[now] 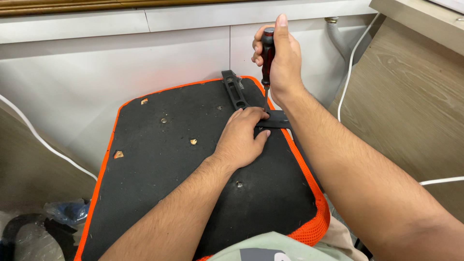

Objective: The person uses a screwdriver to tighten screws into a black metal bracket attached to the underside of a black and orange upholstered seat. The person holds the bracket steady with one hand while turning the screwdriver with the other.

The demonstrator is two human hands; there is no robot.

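My right hand [282,58] grips a screwdriver with a red and black handle [267,53], held upright, its thin shaft pointing down at a black bracket [236,89] that lies along the right edge of an upturned seat panel [169,164]. The panel is black felt with an orange mesh rim. My left hand [241,137] presses flat on the bracket's near end, fingers beside the screwdriver tip. The tip itself is hidden behind those fingers.
Several screw holes [164,120] and torn spots dot the panel. White cabinet fronts [145,58] stand behind. White cables [348,72] and a grey hose [336,34] run at the right by a wooden board [411,96]. Plastic-wrapped parts [67,212] lie at lower left.
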